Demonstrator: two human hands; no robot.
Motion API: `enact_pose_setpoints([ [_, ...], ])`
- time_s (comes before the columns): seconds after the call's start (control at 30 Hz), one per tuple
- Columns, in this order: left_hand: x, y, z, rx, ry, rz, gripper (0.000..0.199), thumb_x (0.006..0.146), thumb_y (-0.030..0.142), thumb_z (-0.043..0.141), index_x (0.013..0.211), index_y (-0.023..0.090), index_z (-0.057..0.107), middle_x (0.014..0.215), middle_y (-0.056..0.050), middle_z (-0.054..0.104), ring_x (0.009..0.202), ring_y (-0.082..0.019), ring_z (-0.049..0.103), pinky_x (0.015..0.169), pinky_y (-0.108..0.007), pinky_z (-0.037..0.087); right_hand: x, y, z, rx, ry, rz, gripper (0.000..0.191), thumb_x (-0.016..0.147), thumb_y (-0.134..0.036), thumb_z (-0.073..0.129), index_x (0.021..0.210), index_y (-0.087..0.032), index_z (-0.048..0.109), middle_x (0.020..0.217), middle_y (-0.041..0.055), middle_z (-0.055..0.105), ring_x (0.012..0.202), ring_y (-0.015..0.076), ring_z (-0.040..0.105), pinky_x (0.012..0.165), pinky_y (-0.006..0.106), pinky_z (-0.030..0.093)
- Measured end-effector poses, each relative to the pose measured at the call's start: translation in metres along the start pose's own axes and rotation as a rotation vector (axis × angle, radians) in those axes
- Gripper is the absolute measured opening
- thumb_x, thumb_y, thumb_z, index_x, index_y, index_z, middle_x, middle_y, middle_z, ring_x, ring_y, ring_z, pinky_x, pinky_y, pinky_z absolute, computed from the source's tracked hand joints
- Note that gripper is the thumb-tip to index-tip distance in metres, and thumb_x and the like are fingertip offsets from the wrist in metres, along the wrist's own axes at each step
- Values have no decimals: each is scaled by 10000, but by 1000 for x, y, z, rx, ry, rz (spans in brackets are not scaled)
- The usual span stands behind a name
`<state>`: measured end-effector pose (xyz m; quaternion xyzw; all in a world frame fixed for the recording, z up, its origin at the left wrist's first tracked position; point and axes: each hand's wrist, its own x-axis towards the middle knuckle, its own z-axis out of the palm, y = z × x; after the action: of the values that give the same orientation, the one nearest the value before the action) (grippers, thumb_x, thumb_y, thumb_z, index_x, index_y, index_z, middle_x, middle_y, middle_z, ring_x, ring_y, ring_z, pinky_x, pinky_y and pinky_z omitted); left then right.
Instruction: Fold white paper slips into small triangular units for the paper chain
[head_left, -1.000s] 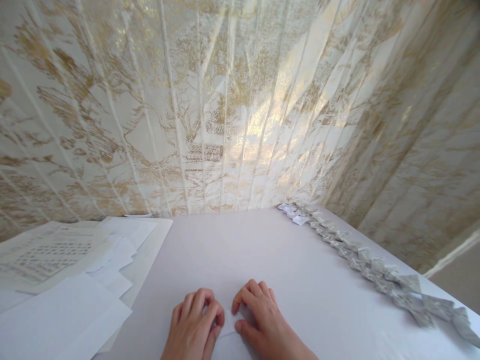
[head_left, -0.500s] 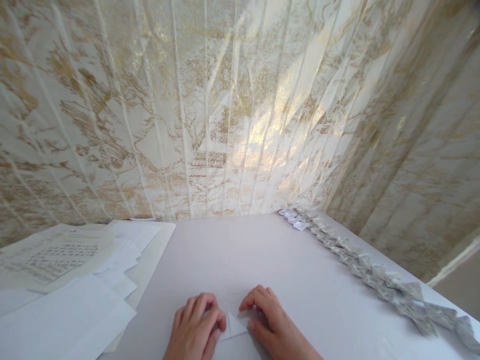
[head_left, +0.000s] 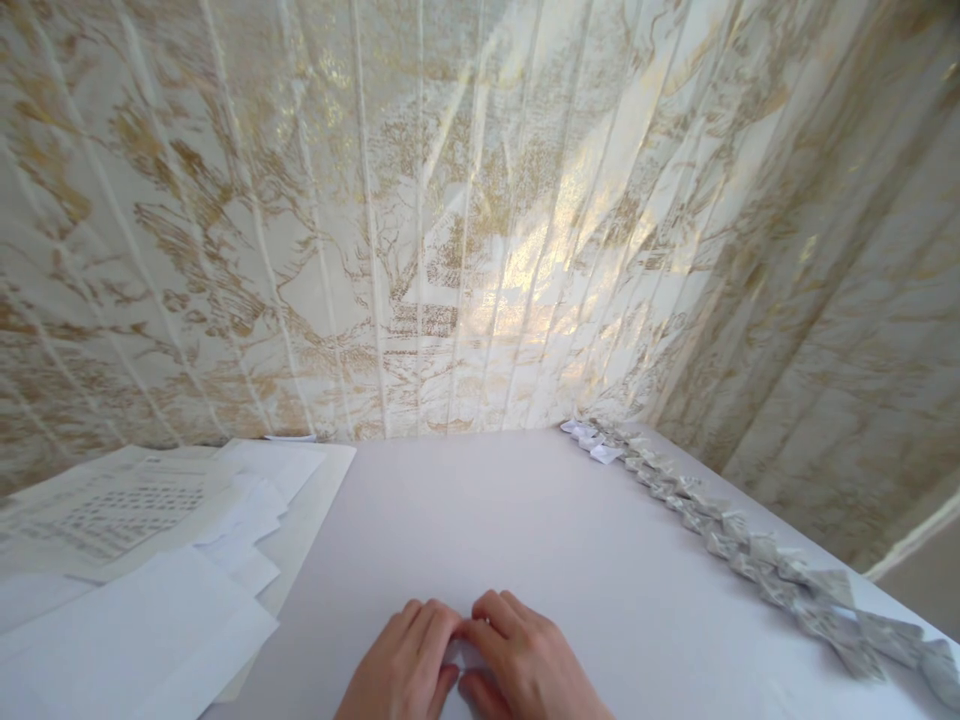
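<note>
Close to the near edge of the view, my left hand (head_left: 409, 655) and my right hand (head_left: 521, 650) meet over a small folded piece of white paper (head_left: 463, 655). Fingers of both hands are curled around the paper, fingertips almost touching. Only a small bit of the paper shows between the thumbs and forefingers; the hands cover the remainder. Both hands rest low over the white tabletop (head_left: 450, 520).
On the left lie stacked white sheets (head_left: 135, 640) and a printed page (head_left: 135, 500). Rows of folded paper pieces (head_left: 720, 530), mostly printed grey with several white ones (head_left: 592, 440), run along the right edge. A patterned gold-and-white curtain (head_left: 450, 250) hangs behind.
My hands have come together over the folded paper, the left moving right and the right moving slightly left. The paper's triangular shape, visible before, is now mostly covered. The view has shifted slightly.
</note>
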<state>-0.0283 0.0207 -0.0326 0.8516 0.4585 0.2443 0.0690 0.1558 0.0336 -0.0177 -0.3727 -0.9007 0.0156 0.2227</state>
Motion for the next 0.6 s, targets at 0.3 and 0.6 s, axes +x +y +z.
enact_pose_setpoints([
  [0.3, 3, 5, -3, -186, 54, -113, 108, 914, 194, 470, 993, 221, 538, 915, -26, 646, 854, -188, 642, 761, -311, 527, 2, -1, 10, -99, 37, 39, 265, 733, 4, 604, 915, -189, 607, 788, 18, 668, 669, 180, 655, 571, 232, 498],
  [0.6, -1, 10, 9, -446, 154, -333, 201, 880, 342, 479, 1023, 234, 571, 820, 3, 637, 760, -188, 597, 753, -338, 480, 0, -9, 2, 369, -83, 319, 317, 792, -72, 478, 1048, -218, 597, 744, -13, 708, 583, 125, 635, 562, 176, 415],
])
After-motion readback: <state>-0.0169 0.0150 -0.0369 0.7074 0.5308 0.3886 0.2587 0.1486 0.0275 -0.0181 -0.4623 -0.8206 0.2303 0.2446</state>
